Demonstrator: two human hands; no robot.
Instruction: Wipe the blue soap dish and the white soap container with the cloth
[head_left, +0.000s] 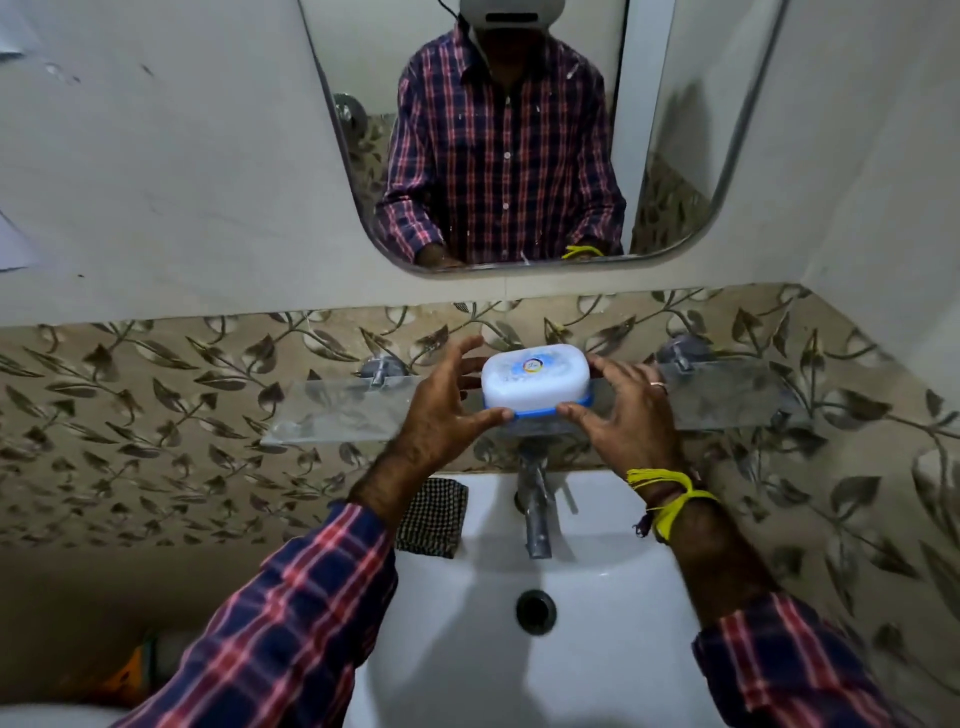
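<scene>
The white soap container (535, 378) sits on the blue soap dish (540, 410), both on a glass shelf (332, 415) over the sink. My left hand (441, 410) holds the left side, thumb on the dish's front rim and fingers round the back. My right hand (623, 410) holds the right side the same way, thumb on the blue rim. A checked cloth (434, 517) lies on the sink's left rim, below my left wrist.
A metal tap (535, 512) stands under the shelf above the white sink (597, 623) and its drain (535, 610). A mirror (498, 135) hangs above. Leaf-patterned tiles cover the wall. Shelf brackets (680, 353) jut out on both sides.
</scene>
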